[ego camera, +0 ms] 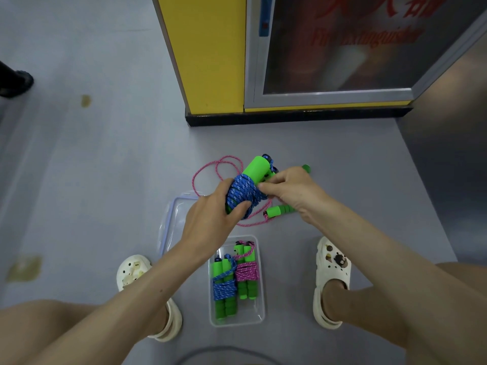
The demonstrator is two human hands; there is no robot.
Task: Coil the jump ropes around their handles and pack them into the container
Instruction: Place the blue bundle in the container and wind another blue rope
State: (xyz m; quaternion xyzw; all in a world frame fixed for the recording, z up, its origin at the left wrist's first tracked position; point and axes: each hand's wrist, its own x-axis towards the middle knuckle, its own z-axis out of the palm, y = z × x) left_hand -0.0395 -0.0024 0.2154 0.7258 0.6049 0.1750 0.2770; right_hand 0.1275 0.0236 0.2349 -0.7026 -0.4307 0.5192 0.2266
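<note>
My left hand [210,219] grips a blue jump rope [243,192] coiled round its green handles, held above the floor. My right hand [292,192] pinches the coil's rope at its right side. A loose pink jump rope [224,167] lies on the floor behind, one green handle [280,209] under my right wrist, the other [306,168] poking out past my right hand. The clear container [259,309] between my feet holds a coiled blue rope [224,288] and a coiled pink rope [246,271].
The container's clear lid [174,222] lies on the grey floor to the left, partly under my left arm. My feet in white clogs [333,272] flank the container. A yellow pillar [205,56] and a fire extinguisher cabinet [334,48] stand behind. A dark foot [15,83] shows at far left.
</note>
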